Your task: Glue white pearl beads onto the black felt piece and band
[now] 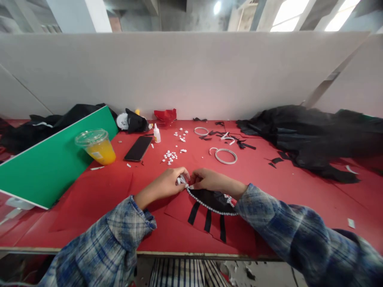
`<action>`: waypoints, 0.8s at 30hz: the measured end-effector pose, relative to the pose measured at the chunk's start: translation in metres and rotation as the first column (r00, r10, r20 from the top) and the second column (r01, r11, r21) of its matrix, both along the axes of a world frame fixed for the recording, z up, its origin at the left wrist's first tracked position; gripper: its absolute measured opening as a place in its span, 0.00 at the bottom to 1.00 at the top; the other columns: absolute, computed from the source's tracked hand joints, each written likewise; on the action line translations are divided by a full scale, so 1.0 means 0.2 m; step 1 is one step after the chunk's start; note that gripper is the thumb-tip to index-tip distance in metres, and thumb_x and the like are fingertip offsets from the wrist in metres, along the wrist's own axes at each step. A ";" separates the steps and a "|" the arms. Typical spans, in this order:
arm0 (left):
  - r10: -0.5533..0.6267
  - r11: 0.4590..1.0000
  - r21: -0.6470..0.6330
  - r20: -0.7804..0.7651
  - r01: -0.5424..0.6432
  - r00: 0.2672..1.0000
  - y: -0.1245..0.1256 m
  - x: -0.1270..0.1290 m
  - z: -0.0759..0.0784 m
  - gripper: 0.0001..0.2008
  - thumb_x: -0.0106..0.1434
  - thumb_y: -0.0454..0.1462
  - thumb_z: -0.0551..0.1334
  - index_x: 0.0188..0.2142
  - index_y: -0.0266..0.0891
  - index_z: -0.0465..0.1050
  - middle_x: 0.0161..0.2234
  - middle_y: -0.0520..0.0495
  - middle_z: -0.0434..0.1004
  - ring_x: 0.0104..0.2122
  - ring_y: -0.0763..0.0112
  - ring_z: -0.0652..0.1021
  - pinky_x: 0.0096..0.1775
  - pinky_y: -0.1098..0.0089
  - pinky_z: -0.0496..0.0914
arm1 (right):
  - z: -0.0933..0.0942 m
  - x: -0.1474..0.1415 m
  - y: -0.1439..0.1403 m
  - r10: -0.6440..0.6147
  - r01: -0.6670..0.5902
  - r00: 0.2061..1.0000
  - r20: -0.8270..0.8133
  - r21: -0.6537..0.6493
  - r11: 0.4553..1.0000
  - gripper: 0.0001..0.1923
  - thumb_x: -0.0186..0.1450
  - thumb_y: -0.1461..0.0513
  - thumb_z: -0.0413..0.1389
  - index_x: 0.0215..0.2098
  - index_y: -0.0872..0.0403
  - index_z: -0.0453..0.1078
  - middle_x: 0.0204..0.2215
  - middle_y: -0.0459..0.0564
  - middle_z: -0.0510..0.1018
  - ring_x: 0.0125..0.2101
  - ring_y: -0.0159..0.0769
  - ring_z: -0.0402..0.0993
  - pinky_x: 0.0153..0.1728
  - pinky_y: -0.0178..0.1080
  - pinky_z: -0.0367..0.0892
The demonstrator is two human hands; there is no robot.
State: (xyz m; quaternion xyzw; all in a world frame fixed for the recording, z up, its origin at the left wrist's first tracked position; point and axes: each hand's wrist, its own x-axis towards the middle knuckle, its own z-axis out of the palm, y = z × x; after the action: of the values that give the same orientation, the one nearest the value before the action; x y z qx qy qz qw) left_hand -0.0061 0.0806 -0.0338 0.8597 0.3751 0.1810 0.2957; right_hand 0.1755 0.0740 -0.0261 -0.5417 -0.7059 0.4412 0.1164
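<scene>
A black piece [211, 199] edged with a strand of silvery beads [206, 205] lies on the red tabletop in front of me. Over its upper left end, my left hand [169, 181] pinches the bead strand, with a small whitish piece showing between the fingers. Close against it, my right hand [214, 181] is closed at the same spot, thumb and forefinger together near the strand. What exactly sits in the right fingertips is hidden. A second beaded bit [229, 199] shows beneath my right wrist. Three black strips [208, 221] lie just below the black piece.
Beyond my hands are loose white beads [170, 156], a small white bottle [157, 134], a black phone [138, 148] and white tape rings [226, 156]. A cup of orange drink [100, 148] stands left by a green board [60, 155]. Black fabric [308, 135] is heaped right.
</scene>
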 end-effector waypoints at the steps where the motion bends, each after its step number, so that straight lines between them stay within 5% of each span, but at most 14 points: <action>1: -0.003 1.000 0.003 0.003 0.003 1.000 0.00 0.00 0.00 0.08 0.56 0.32 0.58 0.37 0.38 0.68 0.33 0.49 0.75 0.32 0.69 0.75 0.33 0.72 0.65 | -0.01 0.00 0.00 -0.020 0.020 1.000 0.010 0.024 1.000 0.05 0.53 0.67 0.56 0.29 0.58 0.67 0.23 0.42 0.67 0.24 0.27 0.61 0.26 0.31 0.56; 11: -0.037 0.999 0.011 -0.034 0.037 0.999 -0.02 0.01 0.03 0.09 0.57 0.31 0.57 0.39 0.39 0.64 0.36 0.49 0.74 0.35 0.68 0.74 0.36 0.70 0.65 | -0.01 -0.06 0.00 -0.091 0.086 0.988 0.128 0.041 0.995 0.05 0.49 0.70 0.56 0.22 0.56 0.64 0.19 0.40 0.64 0.22 0.26 0.58 0.24 0.31 0.54; 24: 0.018 0.989 -0.147 0.114 -0.001 0.993 0.05 -0.01 -0.07 0.11 0.53 0.29 0.57 0.37 0.38 0.63 0.30 0.51 0.69 0.29 0.72 0.71 0.32 0.72 0.65 | 0.03 -0.11 0.02 -0.043 0.006 0.931 0.361 0.104 0.995 0.03 0.51 0.67 0.55 0.26 0.57 0.69 0.19 0.42 0.63 0.21 0.26 0.59 0.20 0.30 0.51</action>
State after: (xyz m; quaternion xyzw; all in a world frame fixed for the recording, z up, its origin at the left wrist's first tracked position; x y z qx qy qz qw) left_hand -0.0088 0.0899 -0.0475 0.8220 0.3739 0.2035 0.3783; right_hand 0.1536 0.0772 -0.0201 -0.6161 -0.7298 0.2957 0.0167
